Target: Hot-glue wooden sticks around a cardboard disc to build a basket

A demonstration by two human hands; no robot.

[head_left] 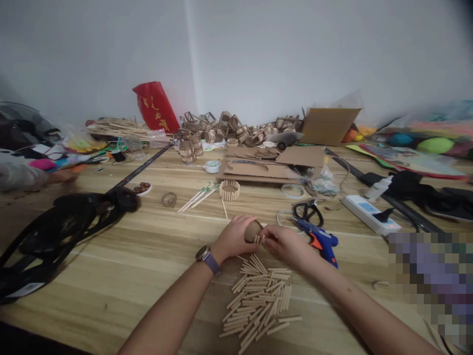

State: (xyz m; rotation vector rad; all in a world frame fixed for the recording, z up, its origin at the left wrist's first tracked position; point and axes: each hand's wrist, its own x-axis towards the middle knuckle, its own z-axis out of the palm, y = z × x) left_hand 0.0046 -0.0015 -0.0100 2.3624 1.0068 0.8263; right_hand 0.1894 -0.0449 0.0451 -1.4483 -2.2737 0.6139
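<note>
My left hand is closed around a round brown cardboard piece, its fingers curled along the left side. A few short wooden sticks stand along the near edge of that piece. Against this edge my right hand pinches a short wooden stick, partly covered by the fingertips. Just below both hands lies a loose pile of short wooden sticks. Beyond them sits a ring edged with upright sticks. To the right of my right hand rests a blue glue gun.
Black-handled scissors and a white power strip lie to the right. Cardboard sheets and many small stick buckets occupy the back. At left are a black object and another person's sleeve.
</note>
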